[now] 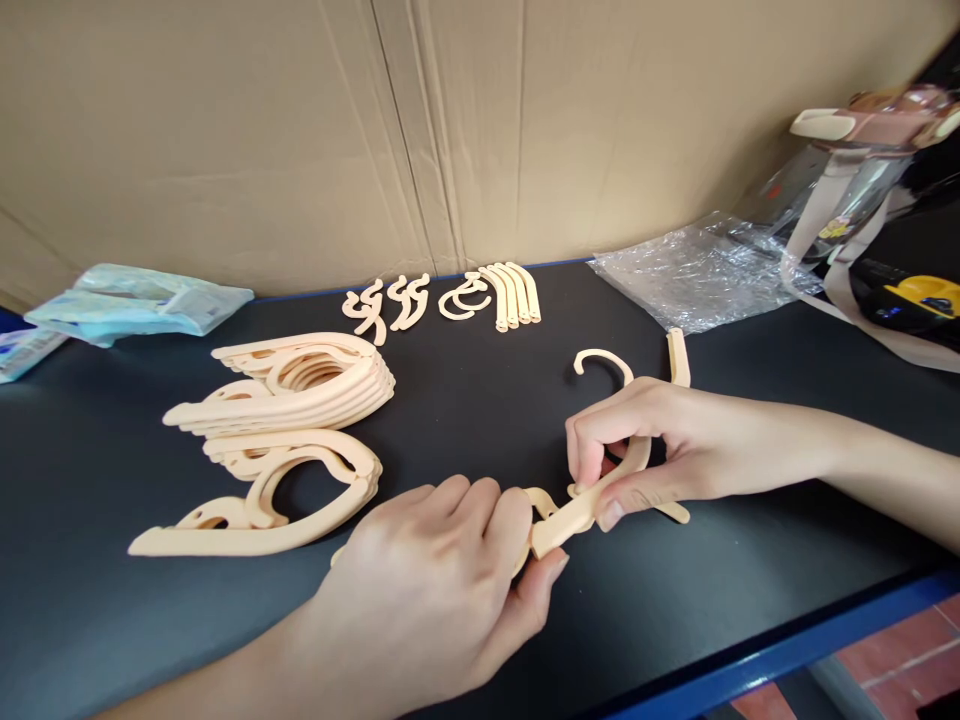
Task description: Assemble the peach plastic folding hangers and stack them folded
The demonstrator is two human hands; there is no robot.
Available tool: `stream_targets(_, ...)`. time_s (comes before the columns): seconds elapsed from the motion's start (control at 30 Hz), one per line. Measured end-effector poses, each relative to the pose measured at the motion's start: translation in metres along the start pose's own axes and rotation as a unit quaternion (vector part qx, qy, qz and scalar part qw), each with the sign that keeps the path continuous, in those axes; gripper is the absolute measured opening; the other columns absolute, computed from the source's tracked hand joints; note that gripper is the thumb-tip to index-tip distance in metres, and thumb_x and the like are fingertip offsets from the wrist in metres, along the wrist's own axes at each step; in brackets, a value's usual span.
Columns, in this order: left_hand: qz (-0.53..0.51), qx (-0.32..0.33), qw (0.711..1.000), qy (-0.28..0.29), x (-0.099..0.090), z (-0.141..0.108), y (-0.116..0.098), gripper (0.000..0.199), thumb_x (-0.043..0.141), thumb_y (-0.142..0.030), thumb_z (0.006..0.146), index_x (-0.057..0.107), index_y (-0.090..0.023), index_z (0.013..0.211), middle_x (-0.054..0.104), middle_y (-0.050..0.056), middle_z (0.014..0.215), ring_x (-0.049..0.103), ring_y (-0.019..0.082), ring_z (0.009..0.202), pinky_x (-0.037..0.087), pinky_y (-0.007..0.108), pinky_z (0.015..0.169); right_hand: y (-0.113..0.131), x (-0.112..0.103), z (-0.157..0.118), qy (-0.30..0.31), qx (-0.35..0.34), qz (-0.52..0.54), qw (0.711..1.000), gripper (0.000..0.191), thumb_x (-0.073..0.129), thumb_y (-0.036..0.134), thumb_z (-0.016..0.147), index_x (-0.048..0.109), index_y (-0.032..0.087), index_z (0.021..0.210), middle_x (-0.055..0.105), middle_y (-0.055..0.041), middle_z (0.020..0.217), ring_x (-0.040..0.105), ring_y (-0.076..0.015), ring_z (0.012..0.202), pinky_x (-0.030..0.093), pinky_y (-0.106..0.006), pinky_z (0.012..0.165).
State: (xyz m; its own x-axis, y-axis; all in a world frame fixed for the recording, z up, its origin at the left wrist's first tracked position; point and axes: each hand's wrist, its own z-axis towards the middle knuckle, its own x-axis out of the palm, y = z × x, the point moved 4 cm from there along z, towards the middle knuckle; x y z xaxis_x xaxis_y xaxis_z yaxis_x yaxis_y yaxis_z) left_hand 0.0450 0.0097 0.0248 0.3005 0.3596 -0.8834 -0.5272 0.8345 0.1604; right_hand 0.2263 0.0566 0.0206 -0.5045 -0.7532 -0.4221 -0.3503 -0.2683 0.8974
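Note:
Both of my hands meet low on the right of the table, closed on a cream plastic folding hanger [566, 522]. My left hand [442, 570] wraps round one end, and its fist hides most of that part. Thumb and fingers of my right hand [667, 445] pinch the hanger's arm farther along. Beyond the right fingers a curved hook [606, 358] and a straight arm end [678, 358] stick out; I cannot tell whether they join the held piece. To the left lie a stack of folded hangers [330, 405] and a second stack [300, 535] nearer me.
Loose hook-shaped parts [409, 302] and several curved arms [514, 295] lie along the back edge. Clear plastic wrap [697, 270] and a strapped bottle [862, 170] are at the right. A blue packet [142, 300] sits far left. A cardboard wall [300, 130] rises behind.

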Motion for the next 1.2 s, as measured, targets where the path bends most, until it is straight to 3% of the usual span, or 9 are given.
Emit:
stream_targets(0.2,-0.051,-0.004,0.998,-0.036,-0.001,-0.002,0.003,0.016,0.042,-0.016,0.087,0.052,-0.021,0.075,0.052,0.0,0.064,0.046,0.019,0.06,0.032,0.033,0.05,0.002,-0.006,-0.002,-0.038,-0.033,-0.138,0.989,0.026,0.075,0.043,0.085,0.067,0.018,0.085,0.066,0.0019,0.076,0.055,-0.0105,0.065,0.037,-0.024,0.059)
stream_targets(0.27,-0.053,-0.011,0.998,-0.04,-0.001,-0.003,0.005,0.016,0.041,-0.014,0.088,0.055,-0.02,0.084,0.063,0.005,0.082,0.055,0.024,0.08,0.044,0.038,0.071,0.004,-0.012,-0.001,-0.071,-0.059,-0.207,0.974,0.031,0.076,0.049,0.082,0.068,0.019,0.083,0.065,0.0009,0.075,0.055,-0.0135,0.072,0.037,-0.026,0.066)
stream_targets(0.33,-0.051,-0.032,0.997,-0.04,-0.001,-0.005,0.009,0.019,0.04,-0.011,0.089,0.056,-0.017,0.096,0.065,0.01,0.11,0.054,0.03,0.113,0.039,0.048,0.101,0.003,-0.02,-0.001,-0.093,-0.085,-0.256,0.958,0.035,0.076,0.053,0.081,0.068,0.019,0.082,0.064,0.0001,0.075,0.054,-0.0156,0.076,0.038,-0.029,0.074)
stream_targets(0.43,-0.06,-0.08,0.994,-0.032,0.003,-0.007,0.017,0.024,0.04,-0.005,0.093,0.054,-0.017,0.108,0.051,0.015,0.136,0.039,0.033,0.136,0.033,0.053,0.109,-0.003,-0.034,-0.001,-0.112,-0.091,-0.303,0.942,0.038,0.074,0.056,0.081,0.069,0.02,0.09,0.066,-0.0034,0.089,0.056,-0.0197,0.088,0.038,-0.034,0.085)
stream_targets(0.53,-0.082,-0.117,0.99,-0.023,0.01,-0.009,0.023,0.029,0.038,-0.001,0.093,0.053,-0.019,0.111,0.044,0.014,0.143,0.038,0.032,0.136,0.041,0.049,0.104,-0.01,-0.05,-0.005,-0.138,-0.061,-0.359,0.921,0.045,0.073,0.06,0.079,0.069,0.022,0.103,0.064,-0.0083,0.11,0.056,-0.026,0.104,0.039,-0.039,0.09)
stream_targets(0.7,-0.174,-0.156,0.972,-0.004,0.014,-0.01,0.027,0.03,0.033,-0.003,0.097,0.053,-0.022,0.109,0.047,0.009,0.14,0.052,0.023,0.122,0.048,0.036,0.092,-0.014,-0.057,-0.01,-0.144,-0.047,-0.412,0.899,0.035,0.069,0.051,0.087,0.069,0.021,0.104,0.062,-0.01,0.118,0.057,-0.0275,0.111,0.043,-0.041,0.093)
stream_targets(0.83,-0.269,-0.177,0.947,0.02,0.012,-0.011,0.028,0.028,0.029,-0.006,0.098,0.051,-0.023,0.1,0.055,0.005,0.132,0.06,0.016,0.115,0.049,0.027,0.08,-0.01,-0.049,-0.007,-0.139,-0.052,-0.392,0.908,0.03,0.064,0.05,0.091,0.068,0.021,0.098,0.062,-0.0082,0.112,0.059,-0.0236,0.104,0.046,-0.036,0.086)
stream_targets(1.07,-0.363,-0.157,0.918,-0.024,0.01,-0.013,0.029,0.032,0.028,-0.007,0.097,0.054,-0.024,0.102,0.064,0.001,0.125,0.058,0.013,0.118,0.046,0.024,0.086,-0.008,-0.042,-0.003,-0.132,-0.095,-0.414,0.896,0.032,0.062,0.05,0.093,0.066,0.019,0.099,0.065,-0.007,0.098,0.055,-0.0227,0.094,0.043,-0.035,0.08)
stream_targets(1.2,-0.369,-0.153,0.916,-0.03,0.008,-0.009,0.026,0.017,0.041,-0.017,0.098,0.053,-0.024,0.108,0.065,0.0,0.118,0.06,0.014,0.111,0.047,0.025,0.092,-0.007,-0.04,-0.003,-0.132,-0.112,-0.418,0.892,0.025,0.06,0.043,0.096,0.066,0.018,0.097,0.066,-0.006,0.097,0.054,-0.0209,0.093,0.042,-0.032,0.078)
